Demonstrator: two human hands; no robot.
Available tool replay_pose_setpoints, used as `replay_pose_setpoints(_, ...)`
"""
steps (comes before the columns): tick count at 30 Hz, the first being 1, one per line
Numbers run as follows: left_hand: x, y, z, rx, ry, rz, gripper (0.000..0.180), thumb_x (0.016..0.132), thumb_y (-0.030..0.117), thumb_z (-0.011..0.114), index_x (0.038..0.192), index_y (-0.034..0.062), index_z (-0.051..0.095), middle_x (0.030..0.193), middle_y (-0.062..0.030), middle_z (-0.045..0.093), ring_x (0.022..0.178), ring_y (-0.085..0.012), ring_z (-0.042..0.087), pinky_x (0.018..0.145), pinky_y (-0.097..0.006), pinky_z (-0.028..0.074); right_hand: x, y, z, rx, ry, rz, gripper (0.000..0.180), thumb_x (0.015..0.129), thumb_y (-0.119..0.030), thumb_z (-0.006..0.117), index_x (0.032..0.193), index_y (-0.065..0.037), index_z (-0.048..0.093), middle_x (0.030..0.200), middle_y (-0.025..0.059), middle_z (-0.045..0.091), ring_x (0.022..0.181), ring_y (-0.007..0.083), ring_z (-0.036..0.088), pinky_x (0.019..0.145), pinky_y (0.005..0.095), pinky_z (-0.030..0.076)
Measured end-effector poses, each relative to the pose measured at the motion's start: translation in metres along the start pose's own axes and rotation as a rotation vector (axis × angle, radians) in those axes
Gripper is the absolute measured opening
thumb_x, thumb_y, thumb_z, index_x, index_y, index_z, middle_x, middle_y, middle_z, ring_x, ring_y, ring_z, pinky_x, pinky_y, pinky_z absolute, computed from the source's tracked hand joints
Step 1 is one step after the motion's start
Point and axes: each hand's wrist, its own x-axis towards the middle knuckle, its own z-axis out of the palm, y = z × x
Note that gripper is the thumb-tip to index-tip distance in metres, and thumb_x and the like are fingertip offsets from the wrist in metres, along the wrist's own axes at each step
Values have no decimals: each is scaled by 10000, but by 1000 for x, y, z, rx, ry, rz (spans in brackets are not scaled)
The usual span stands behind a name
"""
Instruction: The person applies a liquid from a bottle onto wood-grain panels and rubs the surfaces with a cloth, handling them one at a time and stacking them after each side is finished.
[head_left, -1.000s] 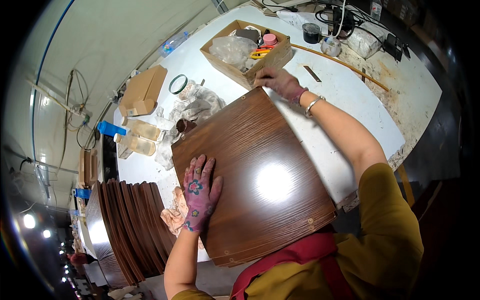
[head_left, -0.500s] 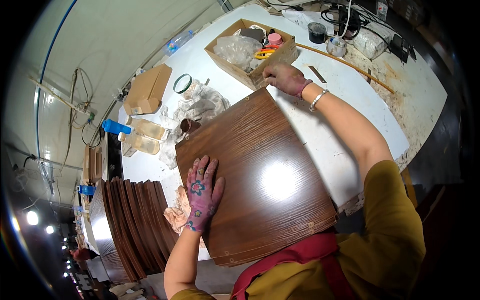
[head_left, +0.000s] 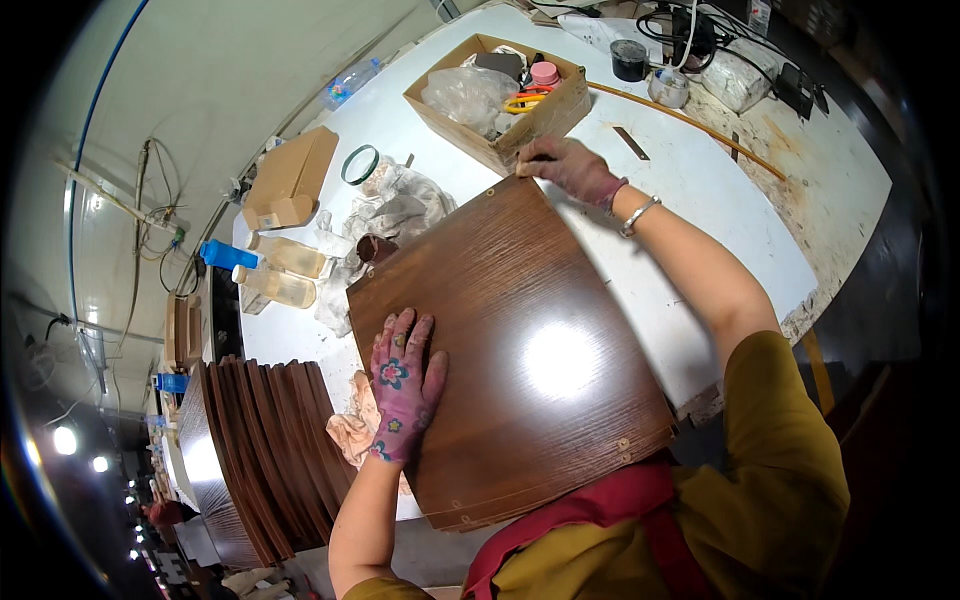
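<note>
A dark brown wood-grain panel (head_left: pixel 490 290) lies before me on the white table, its near edge against my apron. Another panel edge shows beneath it at the near side. My left hand (head_left: pixel 403 385), in a pink flowered glove, rests flat on the panel's left part with its fingers stretched out. In a stained, darker glove, my right hand (head_left: pixel 575 172) is closed at the panel's far corner. Its fingertips are pressed together there; whatever they may hold is too small to make out. Small ring-shaped marks show near the panel's corners.
Brown panels (head_left: pixel 270 440) stand stacked at the left. Beyond the panel are a cardboard box of odds and ends (head_left: pixel 490 150), crumpled rags (head_left: pixel 400 205), a brown cup (head_left: pixel 375 248) and bottles of pale liquid (head_left: pixel 280 287). A thin stick (head_left: pixel 690 125) and cables lie farther right.
My right hand has moved slightly left and nearer, so its fingertips now meet the panel's far corner. My left hand stays flat in the same place.
</note>
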Motion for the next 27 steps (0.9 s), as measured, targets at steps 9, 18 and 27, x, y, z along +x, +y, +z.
replay_pose_setpoints(9, -4, -3, 4, -2, 7, 7, 517, 942, 271, 624, 1427, 116, 536, 1507, -141, 462, 1432, -376, 369, 1192, -520, 252, -51, -4, -6, 144, -57, 25, 299, 896, -329, 742, 1044, -71, 716, 1070, 46, 684, 979, 134, 625, 905, 284, 477)
replay_pose_setpoints(18, -3, 2, 4, 41, 10, 34, 479, 975, 184, 569, 1435, 59, 518, 1493, -195, 461, 1410, -402, 385, 1178, -486, 287, -81, 12, 4, 259, -33, 3, 243, 907, -270, 727, 1049, -72, 735, 1116, 63, 696, 1069, 177, 626, 988, 307, 457)
replay_pose_setpoints(27, -4, -4, 14, 35, 72, 36, 460, 977, 225, 587, 1420, 112, 537, 1477, -151, 485, 1397, -372, 406, 1158, -490, 297, -239, -32, -18, 168, -154, -98, 178, 943, -193, 681, 1012, -31, 711, 1033, 79, 674, 1046, 174, 643, 972, 313, 497)
